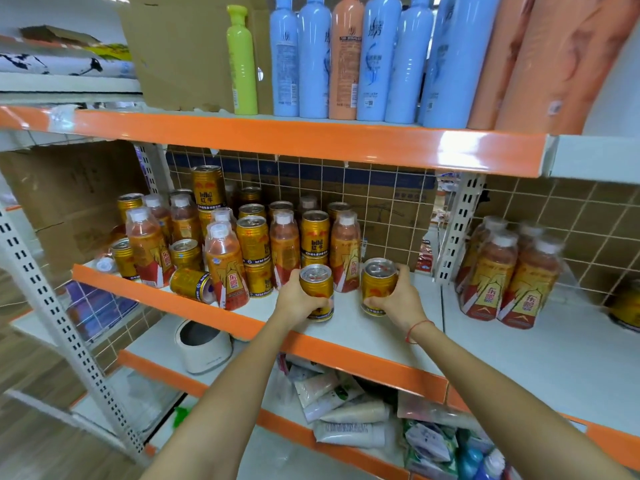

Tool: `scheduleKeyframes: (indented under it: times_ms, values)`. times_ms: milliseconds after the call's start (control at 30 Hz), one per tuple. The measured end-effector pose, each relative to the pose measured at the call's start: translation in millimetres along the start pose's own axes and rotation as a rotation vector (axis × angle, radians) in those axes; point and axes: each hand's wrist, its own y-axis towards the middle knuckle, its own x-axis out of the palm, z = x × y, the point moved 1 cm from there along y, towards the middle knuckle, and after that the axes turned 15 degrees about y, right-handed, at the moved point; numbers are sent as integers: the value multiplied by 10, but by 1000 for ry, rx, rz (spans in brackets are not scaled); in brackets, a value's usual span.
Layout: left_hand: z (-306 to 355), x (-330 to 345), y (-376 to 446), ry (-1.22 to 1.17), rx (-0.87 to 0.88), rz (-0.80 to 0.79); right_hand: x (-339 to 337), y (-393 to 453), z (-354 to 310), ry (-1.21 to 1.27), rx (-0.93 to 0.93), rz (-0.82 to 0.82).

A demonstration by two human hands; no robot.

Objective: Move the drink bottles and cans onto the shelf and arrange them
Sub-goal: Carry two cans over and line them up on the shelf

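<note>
You have a gold aluminium drink can with a silver pull-tab lid in each hand: your left hand (300, 299) wraps its fingers round the lower body of the left can (316, 292), and your right hand (398, 299) curls round the side and bottom of the right can (378, 285). Both cans stand upright at the bare white middle shelf (363, 327), just in front of the crowd of gold cans and shrink-wrapped orange plastic bottles with white caps (227, 265) that fills the left part of it; whether their bases already touch the board you cannot tell. Judged by their look, these are full, so expect them to be heavy for their size, rigid in the wall but easy to dent at the rim, and smooth enough to slip if held by the fingertips alone. Keep your hold round the mid-body, as now, rather than the lid. One toppled gold can (194, 284) lies on its side near the shelf's orange front edge (194, 308), and could roll if nudged.
</note>
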Motion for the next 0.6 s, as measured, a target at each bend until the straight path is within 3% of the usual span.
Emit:
scheduleKeyframes:
  times_ms: [267,600]
  values:
    - [488,152,-203,61,76,-12,-671,-344,-25,-55,12,181]
    - [1381,787,-608,126,240,-181,-1732,-806,-34,-84,30,342]
